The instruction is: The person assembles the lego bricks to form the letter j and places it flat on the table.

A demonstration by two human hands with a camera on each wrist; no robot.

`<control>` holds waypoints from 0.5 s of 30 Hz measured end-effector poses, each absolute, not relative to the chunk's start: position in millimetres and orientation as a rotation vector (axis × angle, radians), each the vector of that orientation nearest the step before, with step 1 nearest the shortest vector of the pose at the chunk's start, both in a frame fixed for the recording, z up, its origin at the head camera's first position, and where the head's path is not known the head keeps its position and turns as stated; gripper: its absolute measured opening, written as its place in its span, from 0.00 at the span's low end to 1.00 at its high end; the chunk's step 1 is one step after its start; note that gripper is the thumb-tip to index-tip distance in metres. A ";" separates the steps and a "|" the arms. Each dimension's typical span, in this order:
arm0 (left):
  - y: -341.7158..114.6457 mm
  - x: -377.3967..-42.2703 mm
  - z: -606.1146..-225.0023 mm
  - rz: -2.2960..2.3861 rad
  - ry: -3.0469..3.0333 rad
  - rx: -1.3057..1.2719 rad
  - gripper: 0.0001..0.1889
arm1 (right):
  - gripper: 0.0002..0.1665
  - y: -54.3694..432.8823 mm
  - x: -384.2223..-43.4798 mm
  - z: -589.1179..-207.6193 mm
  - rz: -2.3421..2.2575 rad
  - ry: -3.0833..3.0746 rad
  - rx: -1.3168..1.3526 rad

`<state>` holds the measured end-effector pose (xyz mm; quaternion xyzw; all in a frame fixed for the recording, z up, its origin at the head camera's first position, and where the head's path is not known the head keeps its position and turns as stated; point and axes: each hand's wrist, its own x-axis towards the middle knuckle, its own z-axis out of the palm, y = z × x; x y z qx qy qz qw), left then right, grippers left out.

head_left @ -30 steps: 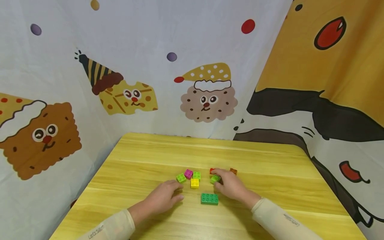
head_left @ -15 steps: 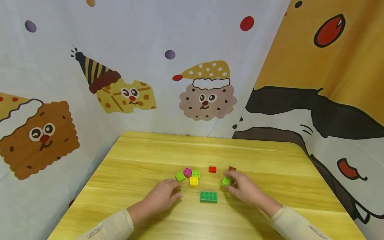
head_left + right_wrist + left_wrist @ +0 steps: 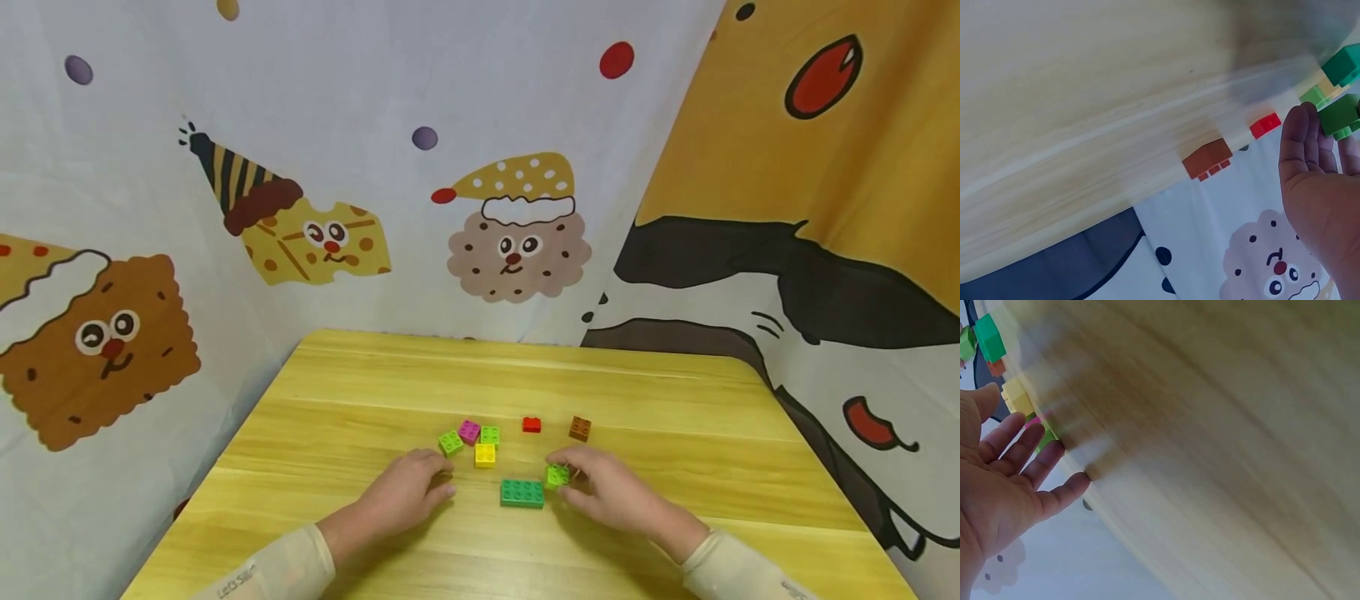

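My right hand point(image 3: 611, 492) pinches a light green toy brick point(image 3: 557, 476) between thumb and fingers, close to the right end of a long dark green brick point(image 3: 522, 493). In the right wrist view that light green brick point(image 3: 1340, 117) shows at the fingertips. On the left, my left hand point(image 3: 401, 496) rests at the table with loosely bent fingers and holds nothing. Just beyond its fingertips lie a light green brick point(image 3: 451, 442), a magenta brick point(image 3: 469, 431), another light green brick point(image 3: 490, 435) and a yellow brick point(image 3: 485, 456).
Farther back on the wooden table point(image 3: 360, 392) lie a red brick point(image 3: 532, 425) and a brown brick point(image 3: 580, 428). A white cartoon-printed curtain point(image 3: 345, 83) hangs behind the table's far edge.
My right hand has carried the light green brick from beside the red one, first rightward, then nearer the dark green brick. The brown brick now shows fully. My left hand stays nearly still.
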<state>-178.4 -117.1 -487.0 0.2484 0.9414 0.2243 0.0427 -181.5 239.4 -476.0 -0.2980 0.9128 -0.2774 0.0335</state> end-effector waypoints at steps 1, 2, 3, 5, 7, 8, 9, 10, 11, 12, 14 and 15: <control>-117.0 -178.4 -486.9 0.684 2.878 0.757 0.20 | 0.26 238.3 -181.0 -476.4 -0.842 2.810 -0.922; -117.0 -178.5 -486.9 0.684 2.876 0.755 0.20 | 0.26 237.2 -180.6 -476.9 -0.828 2.813 -0.928; -117.1 -178.6 -486.9 0.683 2.877 0.756 0.19 | 0.26 235.9 -180.0 -477.5 -0.815 2.820 -0.935; -117.5 -178.9 -486.9 0.679 2.879 0.757 0.19 | 0.26 233.7 -179.2 -478.4 -0.798 2.824 -0.941; -117.8 -178.8 -487.7 0.683 2.882 0.764 0.19 | 0.26 231.9 -178.5 -479.9 -0.783 2.829 -0.948; -118.1 -178.9 -488.5 0.683 2.885 0.768 0.19 | 0.26 231.0 -178.3 -480.5 -0.777 2.829 -0.950; -118.3 -179.0 -489.2 0.681 2.887 0.771 0.19 | 0.26 230.2 -178.2 -481.0 -0.773 2.830 -0.952; -118.6 -179.1 -490.0 0.679 2.890 0.773 0.19 | 0.26 229.5 -178.2 -481.2 -0.770 2.827 -0.949; -118.8 -179.1 -490.6 0.679 2.892 0.775 0.18 | 0.26 228.7 -178.2 -481.7 -0.760 2.833 -0.948; -118.9 -179.0 -491.4 0.679 2.893 0.774 0.18 | 0.26 227.9 -178.1 -482.0 -0.754 2.839 -0.949; -119.3 -179.0 -492.1 0.681 2.895 0.774 0.18 | 0.26 226.3 -178.1 -482.7 -0.738 2.850 -0.951; -119.4 -178.9 -492.3 0.681 2.894 0.773 0.18 | 0.26 225.3 -178.0 -482.9 -0.724 2.858 -0.956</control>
